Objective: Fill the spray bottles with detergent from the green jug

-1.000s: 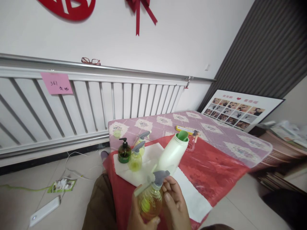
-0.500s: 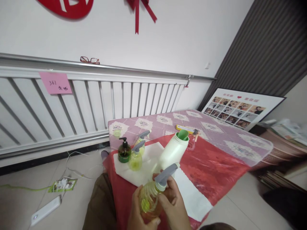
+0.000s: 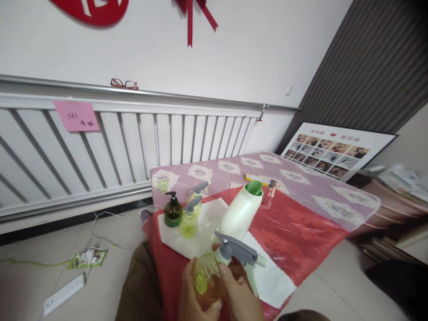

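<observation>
In the lower middle, my left hand (image 3: 192, 292) is closed around the body of a clear spray bottle (image 3: 204, 277) with amber liquid inside. My right hand (image 3: 242, 294) grips the same bottle near its neck, thumb by the collar; some of its fingers are hidden behind. The grey trigger head (image 3: 242, 249) sits on the neck, nozzle pointing right. Just beyond stands a large pale green bottle (image 3: 239, 211), tilted, with a green piece (image 3: 255, 188) in its mouth. Left of it are a dark green pump bottle (image 3: 173, 211) and two spray bottles, the nearer one (image 3: 189, 226) holding yellow-green liquid.
A white cloth (image 3: 272, 276) lies on a red cover (image 3: 294, 223) over a patterned mattress (image 3: 230, 167). Farther back are a clear spray bottle (image 3: 266, 198), a yellow box (image 3: 257, 179) and a small green cup-like piece (image 3: 162, 185). A radiator (image 3: 197, 136) lines the wall.
The trigger head on the held bottle has turned, its nozzle swinging from up-right to point right and slightly down. Both hands keep hold of the bottle.
</observation>
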{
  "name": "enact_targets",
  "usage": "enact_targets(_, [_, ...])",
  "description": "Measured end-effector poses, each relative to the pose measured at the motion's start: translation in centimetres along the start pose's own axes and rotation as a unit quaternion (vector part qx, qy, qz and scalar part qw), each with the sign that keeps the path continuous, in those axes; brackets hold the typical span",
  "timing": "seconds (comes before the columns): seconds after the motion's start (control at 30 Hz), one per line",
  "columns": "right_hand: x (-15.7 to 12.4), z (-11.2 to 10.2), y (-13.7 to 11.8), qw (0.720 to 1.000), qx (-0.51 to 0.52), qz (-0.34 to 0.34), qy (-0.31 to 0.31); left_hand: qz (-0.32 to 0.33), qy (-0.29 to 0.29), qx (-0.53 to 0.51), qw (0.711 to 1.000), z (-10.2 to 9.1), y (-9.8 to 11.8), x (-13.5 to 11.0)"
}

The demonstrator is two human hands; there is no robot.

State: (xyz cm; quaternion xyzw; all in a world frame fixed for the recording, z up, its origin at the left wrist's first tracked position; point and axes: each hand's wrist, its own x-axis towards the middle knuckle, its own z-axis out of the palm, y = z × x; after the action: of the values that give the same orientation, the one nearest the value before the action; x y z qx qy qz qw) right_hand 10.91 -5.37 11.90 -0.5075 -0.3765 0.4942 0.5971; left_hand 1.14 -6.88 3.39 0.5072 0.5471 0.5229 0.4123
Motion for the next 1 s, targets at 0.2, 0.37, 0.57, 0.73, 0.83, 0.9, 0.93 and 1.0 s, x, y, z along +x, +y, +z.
enact_targets(0.2, [-0.3,0.1,0.1,0.999,0.032,-0.013,-0.031,-0.01,-0.01,-0.02,1.0,-0.1,-0.4,0.1])
enact_targets(0.37, [-0.4,-0.2,-0.4,0.999,0.033,-0.011,-0.002,-0.024,-0.024,-0.004,0.999,-0.4,-0.4,0.1])
enact_targets(0.57, [-0.1,0.6,-1.4,0.999,-0.02,-0.033,-0.028,-0.023,-0.015,-0.019,0.999,-0.2,-0.4,0.0])
enact_targets(0.73, [-0.6,1.4,-1.9,0.997,0.075,-0.018,-0.01,-0.027,-0.011,-0.005,1.0,-0.3,-0.3,0.1])
enact_targets(0.83, [-0.4,1.0,-1.5,0.997,0.063,-0.005,-0.031,-0.028,-0.025,-0.002,0.999,-0.6,0.1,0.2])
enact_targets(0.9, [-0.1,0.5,-1.2,0.998,0.049,0.007,-0.039,-0.033,-0.035,0.003,0.999,-0.7,0.4,0.2])
enact_targets(0.93, [0.1,0.3,-1.0,0.998,0.043,0.009,-0.037,-0.039,-0.039,0.009,0.998,-0.7,0.5,0.1])
enact_targets(1.0, [0.4,0.2,-0.9,0.999,0.033,0.0,-0.026,-0.055,-0.047,0.021,0.997,-0.7,0.6,0.1])
